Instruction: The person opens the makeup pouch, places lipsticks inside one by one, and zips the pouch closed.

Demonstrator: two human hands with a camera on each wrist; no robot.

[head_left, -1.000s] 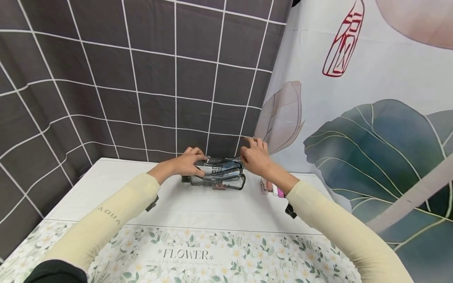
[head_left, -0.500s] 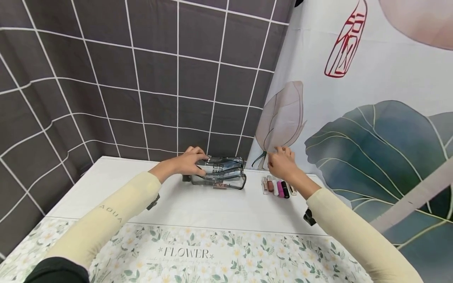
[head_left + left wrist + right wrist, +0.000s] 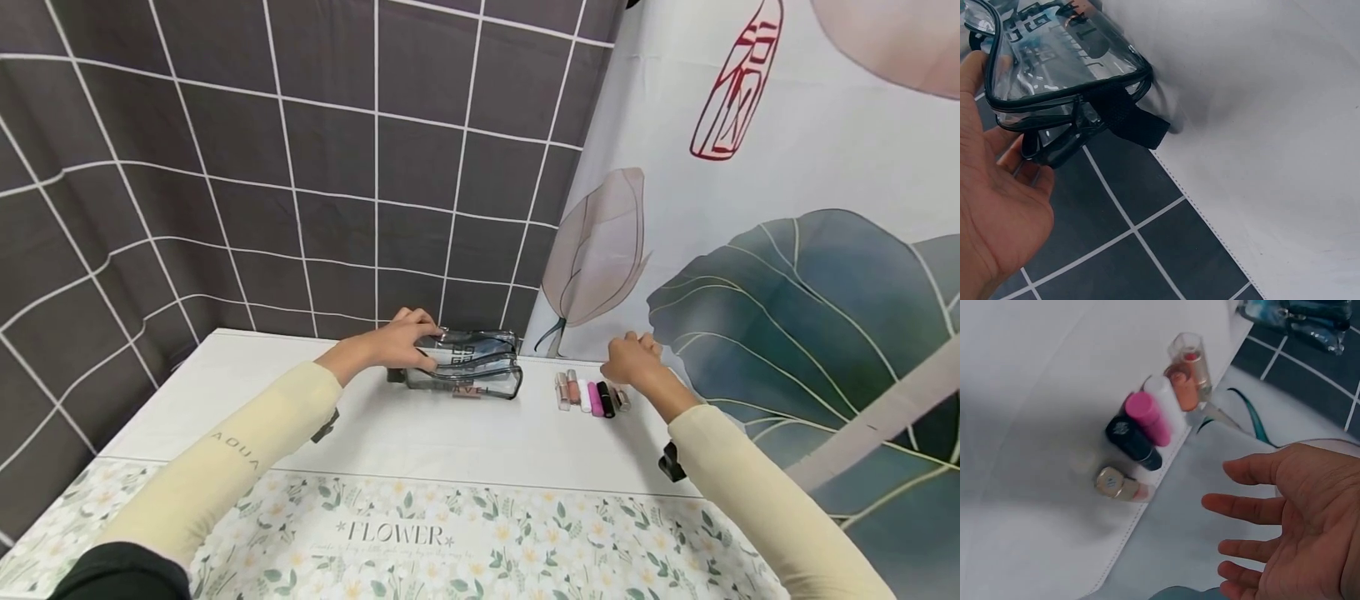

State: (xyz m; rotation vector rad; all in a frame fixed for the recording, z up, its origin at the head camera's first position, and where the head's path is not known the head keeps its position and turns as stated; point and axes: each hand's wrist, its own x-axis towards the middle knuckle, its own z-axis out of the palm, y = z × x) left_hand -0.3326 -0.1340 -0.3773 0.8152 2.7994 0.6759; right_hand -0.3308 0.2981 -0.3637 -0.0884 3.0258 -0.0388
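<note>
A clear bag with black piping [image 3: 491, 379] [image 3: 1063, 59] lies at the table's back edge. My left hand [image 3: 401, 344] [image 3: 1000, 206] grips its left end, thumb on one side and fingers on the other. A pinkish item shows at its lower front; I cannot tell whether it is inside. My right hand [image 3: 636, 360] [image 3: 1310, 515] hovers at the right end of a row of cosmetic tubes, fingers spread and touching none. The row has a clear tube [image 3: 1194, 362], a coral one [image 3: 1182, 389], a white one [image 3: 1165, 399], pink [image 3: 1149, 419], black [image 3: 1134, 442] and gold-capped [image 3: 1119, 484].
A white cloth [image 3: 450, 446] covers the back of the table, and a floral cloth [image 3: 420, 575] lies in front. Behind hangs a dark grid curtain [image 3: 330, 150]; a leaf-patterned curtain [image 3: 795, 275] is at the right.
My right hand has moved right, from beside the bag's right end, past the tubes to their far right end, uncovering more of the row. The left hand stays on the bag.
</note>
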